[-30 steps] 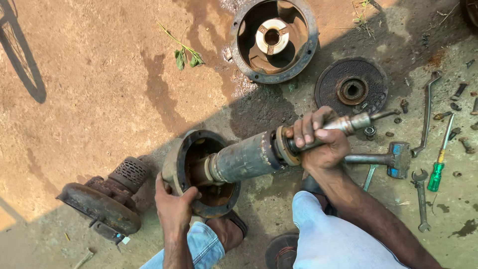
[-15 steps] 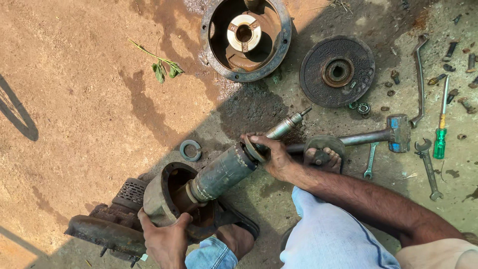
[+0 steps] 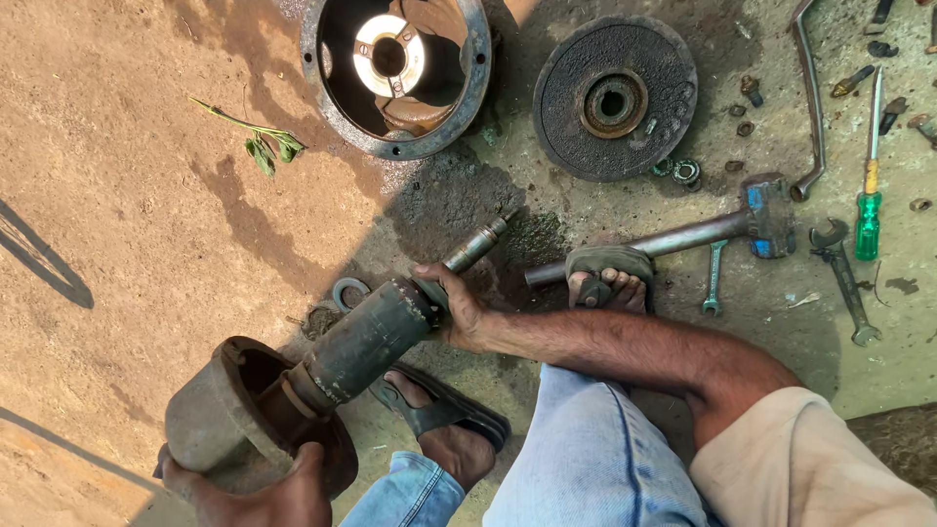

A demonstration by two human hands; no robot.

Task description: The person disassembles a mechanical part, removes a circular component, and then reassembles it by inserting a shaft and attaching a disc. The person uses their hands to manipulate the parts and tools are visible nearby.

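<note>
1. While the person squats on the ground, the left hand (image 3: 256, 488) at about 7 o'clock in the head view is wrapped under the rusty cup-shaped housing (image 3: 220, 420), fingers curled tight around its rim, probably to carry the weight.
2. The right hand (image 3: 451, 304) sits near centre, closed around the upper end of the grey rotor cylinder (image 3: 369, 339), just below where the thin shaft tip (image 3: 475, 247) sticks out toward 1 o'clock. Looks like that grip is what steers the cylinder, which runs slanted into the housing's mouth.
3. So the assembly is held up off the ground between both hands, lower left of centre, right above a sandalled foot (image 3: 444, 429).
4. The other foot (image 3: 607, 283) rests on the handle of a hammer (image 3: 703, 229) at about 3 o'clock, maybe just parked there.
5. Up at 12 o'clock there's a round open casing (image 3: 395, 73), and a dark disc cover (image 3: 615, 98) at 1 o'clock.
6. Far right: a green-handled screwdriver (image 3: 868, 195), spanners (image 3: 844, 278) and loose bolts, all laid out within arm's reach.
</note>
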